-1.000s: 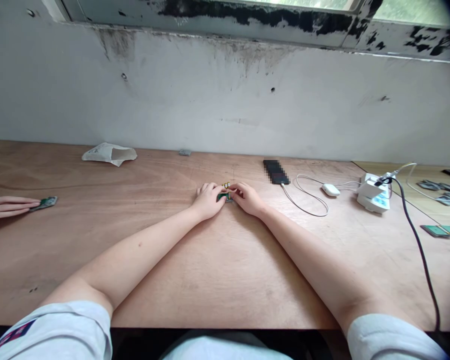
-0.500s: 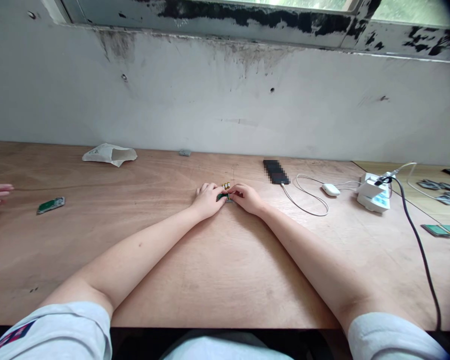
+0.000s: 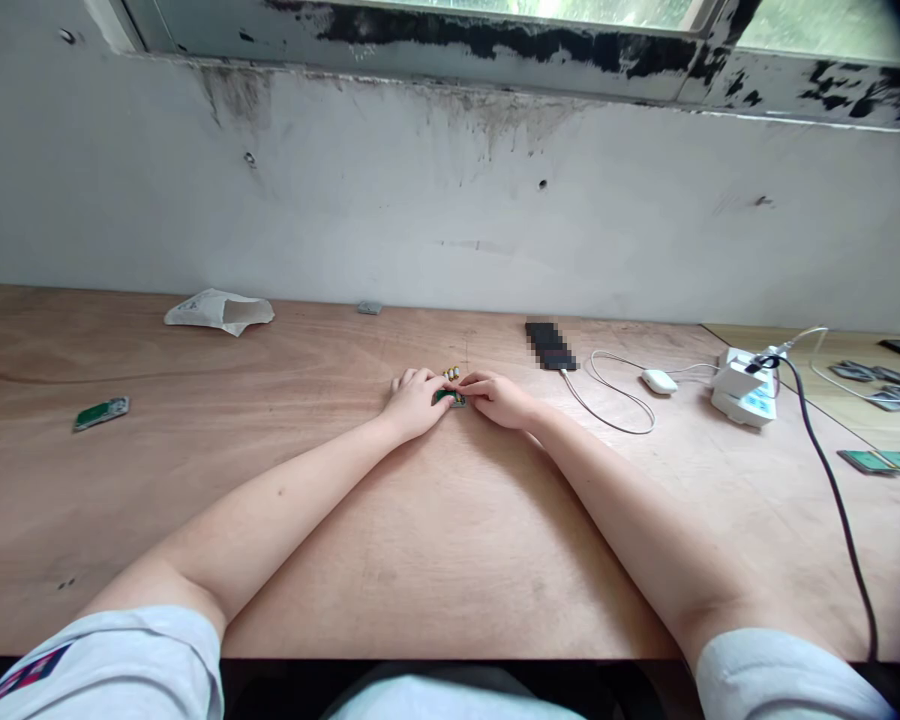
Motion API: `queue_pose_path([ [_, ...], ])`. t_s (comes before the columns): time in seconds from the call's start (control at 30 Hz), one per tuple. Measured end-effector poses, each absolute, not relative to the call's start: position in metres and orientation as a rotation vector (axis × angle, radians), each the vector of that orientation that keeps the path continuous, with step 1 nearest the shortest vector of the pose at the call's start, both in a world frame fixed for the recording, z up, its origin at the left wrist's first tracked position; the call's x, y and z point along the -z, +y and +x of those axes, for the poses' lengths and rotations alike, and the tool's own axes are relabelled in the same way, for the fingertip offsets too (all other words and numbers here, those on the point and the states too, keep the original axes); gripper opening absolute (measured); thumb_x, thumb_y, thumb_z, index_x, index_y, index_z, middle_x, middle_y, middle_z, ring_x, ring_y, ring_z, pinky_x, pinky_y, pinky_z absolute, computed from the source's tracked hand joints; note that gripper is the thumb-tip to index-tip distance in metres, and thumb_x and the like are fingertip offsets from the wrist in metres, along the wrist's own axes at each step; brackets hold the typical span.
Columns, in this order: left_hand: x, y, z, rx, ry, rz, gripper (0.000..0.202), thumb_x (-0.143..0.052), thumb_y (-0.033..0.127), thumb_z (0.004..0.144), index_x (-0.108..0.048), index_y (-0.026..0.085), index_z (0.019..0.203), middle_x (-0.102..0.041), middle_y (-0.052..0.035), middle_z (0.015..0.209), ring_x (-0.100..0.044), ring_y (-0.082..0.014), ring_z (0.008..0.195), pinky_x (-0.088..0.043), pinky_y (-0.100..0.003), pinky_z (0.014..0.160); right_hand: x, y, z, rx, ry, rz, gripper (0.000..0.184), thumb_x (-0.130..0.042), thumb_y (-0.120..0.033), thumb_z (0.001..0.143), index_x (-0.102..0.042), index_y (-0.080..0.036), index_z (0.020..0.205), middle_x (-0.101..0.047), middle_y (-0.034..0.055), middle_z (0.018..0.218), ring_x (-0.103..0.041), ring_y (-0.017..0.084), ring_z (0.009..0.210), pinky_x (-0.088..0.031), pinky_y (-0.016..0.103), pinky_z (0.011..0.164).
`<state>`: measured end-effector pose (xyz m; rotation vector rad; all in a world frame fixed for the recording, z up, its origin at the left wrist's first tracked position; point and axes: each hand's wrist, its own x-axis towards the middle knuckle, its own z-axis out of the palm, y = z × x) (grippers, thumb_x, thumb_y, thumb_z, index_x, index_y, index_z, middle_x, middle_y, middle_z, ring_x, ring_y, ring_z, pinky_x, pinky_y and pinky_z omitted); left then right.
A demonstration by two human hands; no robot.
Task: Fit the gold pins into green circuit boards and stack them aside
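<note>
Both my arms reach forward across a wooden table point(image 3: 435, 540). My left hand point(image 3: 414, 400) and my right hand point(image 3: 501, 398) meet at the table's middle, fingers curled and pinched on a small green circuit board point(image 3: 450, 392) with little yellow parts on top. The board rests on the wood between my fingertips, mostly hidden by them.
Another small green board point(image 3: 101, 412) lies at the left. A crumpled white bag point(image 3: 221, 308) sits near the wall. To the right are a dark phone point(image 3: 550, 345) on a white cable, a white power strip point(image 3: 746, 390), a black cord point(image 3: 840, 500) and more boards point(image 3: 881, 461).
Another person's hand at the left edge let go of the small green board and pulled back out of view. My hands stayed on the board, the right one shifting slightly.
</note>
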<state>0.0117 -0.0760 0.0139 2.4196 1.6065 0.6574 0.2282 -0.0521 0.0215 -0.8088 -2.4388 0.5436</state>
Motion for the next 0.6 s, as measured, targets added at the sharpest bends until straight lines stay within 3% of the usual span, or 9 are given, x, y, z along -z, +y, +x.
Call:
queue_pose_path([
  [0.17,-0.013,-0.075,0.011,-0.683,1.600,2.426,0.028,-0.056,0.046,0.091,-0.069,0.036,0.114,-0.062,-0.0044,0.112,-0.049,-0.0281,0.115,-0.039,-0.044,0.097,-0.021,-0.063,0.221,-0.392,-2.411,-0.892,0.035,-0.051,-0.015,0.093,-0.066,-0.021,0.124,-0.065,0.0097,0.117,-0.060,0.021,0.110,-0.048,0.037,0.098],
  [0.27,-0.012,-0.076,0.009,-0.705,1.585,2.430,0.028,-0.056,0.044,0.091,-0.069,0.036,0.114,-0.063,-0.0041,0.112,-0.049,-0.0274,0.115,-0.039,-0.043,0.097,-0.018,-0.066,0.217,-0.365,-2.341,-0.966,0.025,-0.058,-0.026,0.093,-0.065,-0.019,0.116,-0.065,0.0096,0.108,-0.060,0.021,0.102,-0.050,0.037,0.092],
  [0.4,-0.012,-0.076,0.009,-0.708,1.569,2.424,0.028,-0.054,0.044,0.093,-0.070,0.034,0.112,-0.064,-0.0044,0.112,-0.049,-0.0273,0.116,-0.038,-0.043,0.098,-0.016,-0.062,0.217,-0.388,-2.379,-0.863,0.016,-0.056,-0.025,0.095,-0.069,-0.020,0.103,-0.064,0.0091,0.108,-0.059,0.021,0.104,-0.049,0.035,0.092],
  [0.6,-0.011,-0.074,0.010,-0.724,1.580,2.415,0.023,-0.057,0.041,0.091,-0.072,0.033,0.107,-0.065,-0.0043,0.110,-0.050,-0.0271,0.115,-0.038,-0.043,0.100,-0.021,-0.058,0.220,-0.392,-2.394,-0.845,0.022,-0.057,-0.026,0.095,-0.070,-0.023,0.112,-0.061,0.0098,0.117,-0.058,0.021,0.110,-0.047,0.037,0.096],
])
